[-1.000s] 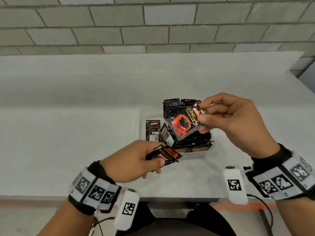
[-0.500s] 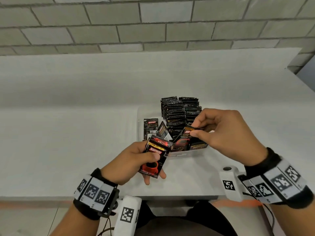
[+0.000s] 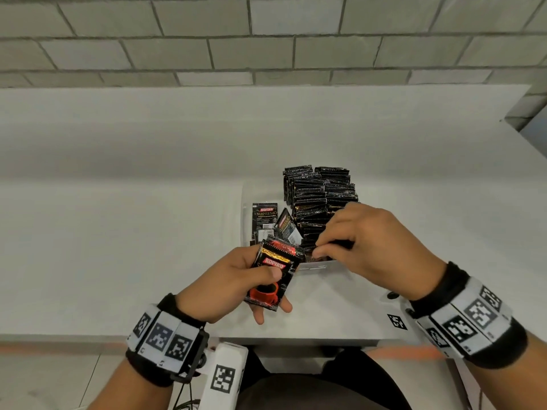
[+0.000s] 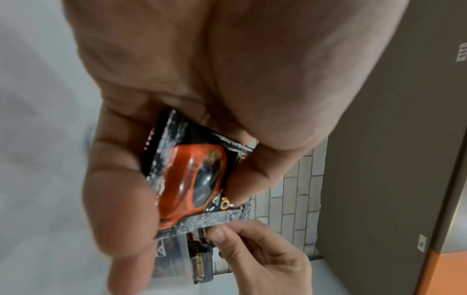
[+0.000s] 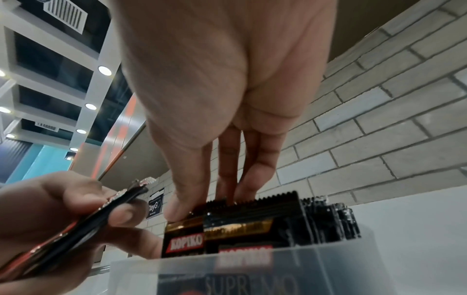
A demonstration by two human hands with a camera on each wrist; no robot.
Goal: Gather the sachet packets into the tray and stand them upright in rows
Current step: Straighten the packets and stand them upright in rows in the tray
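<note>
the left hand point(image 3: 233, 279) holds a few kopiko sachets point(image 3: 273, 276), thumb on top. the right hand point(image 3: 376, 247) pinches one sachet point(image 5: 184, 235) standing in the clear tray point(image 5: 252, 267).

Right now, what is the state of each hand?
Left hand: grips black-and-red foil sachets.
Right hand: pinches a black sachet in the clear plastic tray.

Right hand point(image 3: 373, 244) hides the tray's point(image 3: 318, 266) near sachets.
</note>
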